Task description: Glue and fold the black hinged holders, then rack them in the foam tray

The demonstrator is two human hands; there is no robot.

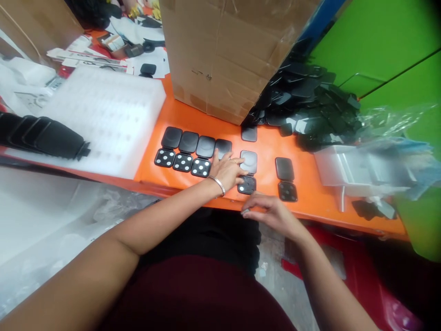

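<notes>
My left hand (225, 174), with a bangle on its wrist, lies with spread fingers over the row of opened black square cases. Its fingertips touch an opened case (248, 162) whose lower half (246, 185) shows one light dot. Another case (223, 147) is partly hidden under this hand. Just in front of the dotted half, my right hand (270, 212) pinches a small grey piece (245, 211), too small to name surely. To the left, three opened cases have lower halves (183, 162) bearing several white round dots. One more opened case (285, 179) lies to the right, its lower half dark.
A large cardboard box (220, 55) stands behind the row. White foam block (113, 110) with stacked black pieces (44, 135) is at left. A heap of black pieces (306, 99) lies back right, near a white tray (336, 170). The orange table's front edge runs below my hands.
</notes>
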